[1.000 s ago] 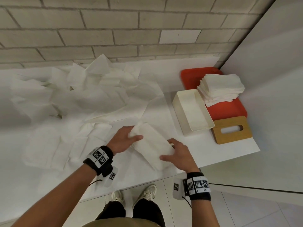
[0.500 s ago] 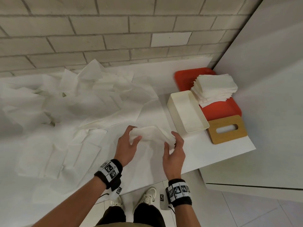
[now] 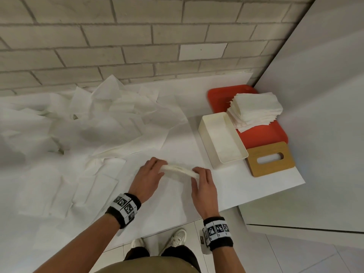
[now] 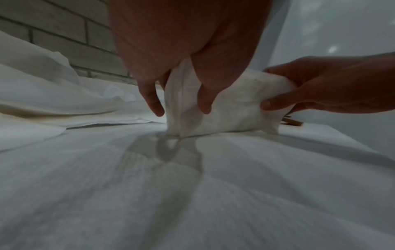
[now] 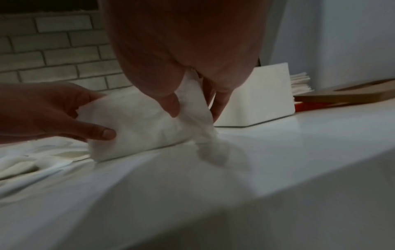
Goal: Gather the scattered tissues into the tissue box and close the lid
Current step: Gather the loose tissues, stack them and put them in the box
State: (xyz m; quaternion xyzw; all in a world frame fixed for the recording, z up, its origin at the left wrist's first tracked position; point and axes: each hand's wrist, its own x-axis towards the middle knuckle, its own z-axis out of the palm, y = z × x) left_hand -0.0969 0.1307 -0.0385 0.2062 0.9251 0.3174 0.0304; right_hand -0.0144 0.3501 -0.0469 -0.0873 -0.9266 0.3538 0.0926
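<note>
Your left hand (image 3: 147, 179) and right hand (image 3: 203, 185) hold one folded tissue bundle (image 3: 178, 170) between them, standing on its long edge on the white table (image 3: 256, 184). The left pinches the left end, thumb on the near face and fingers behind; the right pinches the right end the same way. In the left wrist view the bundle (image 4: 224, 108) touches the table along its lower edge, left fingers (image 4: 151, 99) straddling its end. The right wrist view shows the same from the other side: bundle (image 5: 136, 125) on the table, its right end crumpled under the right thumb.

The tissue box (image 3: 222, 141) sits open just right of and beyond your right hand, near but not touching. It looks mostly empty; whether a thin layer lies on its bottom I can't tell. The wooden lid (image 3: 270, 159) lies flat on the table, off the box, against its near right corner and partly on the red tray (image 3: 262, 134). A neat stack of folded tissues (image 3: 255, 110) sits on that tray, right of the box.

Loose scattered tissues (image 3: 88, 125) cover the table to your left and back toward the brick wall (image 3: 118, 36), well apart from the box.
</note>
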